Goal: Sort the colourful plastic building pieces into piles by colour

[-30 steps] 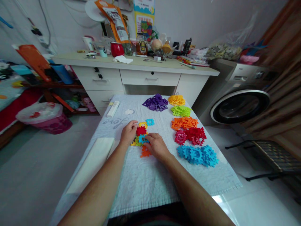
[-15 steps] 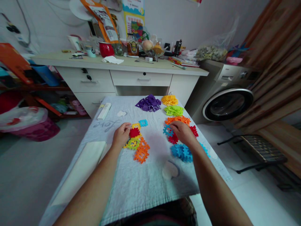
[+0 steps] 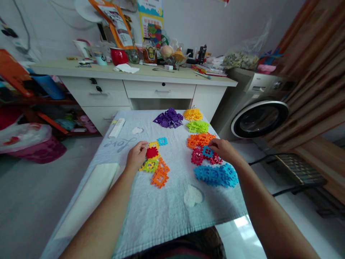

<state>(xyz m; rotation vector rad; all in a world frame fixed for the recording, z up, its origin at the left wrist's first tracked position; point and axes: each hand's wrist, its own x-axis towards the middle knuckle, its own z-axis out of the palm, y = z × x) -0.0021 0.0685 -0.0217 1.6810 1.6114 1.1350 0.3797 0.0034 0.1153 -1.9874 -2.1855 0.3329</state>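
My left hand [image 3: 137,155] is closed in a pinch at the left edge of a red interlocking building piece [image 3: 152,153]. That piece belongs to a joined group lying on the cloth, with yellow, green, orange pieces [image 3: 160,177] and one blue piece [image 3: 162,141] at its far end. My right hand [image 3: 221,148] pinches a blue square interlocking piece [image 3: 207,151] by its right side, above the pile of red pieces [image 3: 197,157]. Nearer to me lies a pile of blue pieces [image 3: 214,175]; just beyond the red ones are orange pieces [image 3: 199,139].
Purple [image 3: 169,118], yellow [image 3: 193,114] and green [image 3: 197,126] piles sit toward the table's far end. A white box [image 3: 117,128] lies at the far left on the cloth [image 3: 172,208]. Behind stands a cluttered counter [image 3: 151,73], with a washing machine [image 3: 258,108] to the right.
My right hand has moved right with the blue piece, uncovering more of the red and blue piles. My left hand stays at the joined group. The view has shifted slightly.
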